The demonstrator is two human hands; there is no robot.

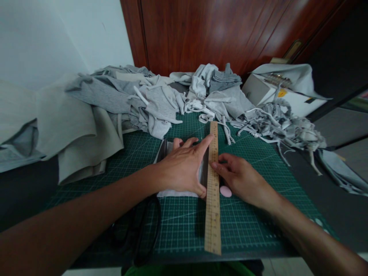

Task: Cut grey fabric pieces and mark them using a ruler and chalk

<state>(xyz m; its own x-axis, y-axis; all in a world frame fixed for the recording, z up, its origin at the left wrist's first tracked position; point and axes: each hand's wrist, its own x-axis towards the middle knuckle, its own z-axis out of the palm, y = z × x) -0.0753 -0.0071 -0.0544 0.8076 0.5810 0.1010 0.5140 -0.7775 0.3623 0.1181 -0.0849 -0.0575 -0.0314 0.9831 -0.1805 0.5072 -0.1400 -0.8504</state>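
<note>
A wooden ruler [213, 214] lies lengthwise on a green cutting mat [184, 226], over the right edge of a small piece of light grey fabric [178, 193]. My left hand [184, 165] rests spread on the fabric, its thumb and index fingertip at the ruler's left edge. My right hand [241, 178] pinches the ruler's right edge between thumb and fingers. Just below those fingers is a pink oval piece [225, 191] on the mat. Part of the fabric is hidden under my left hand.
Black-handled scissors [158, 222] lie near the front edge. Grey cloth [106, 92] is heaped at the back, with fabric scraps [299, 130] at the right. Beige fabric [66, 122] covers the left. A white box [258, 90] stands at the back right.
</note>
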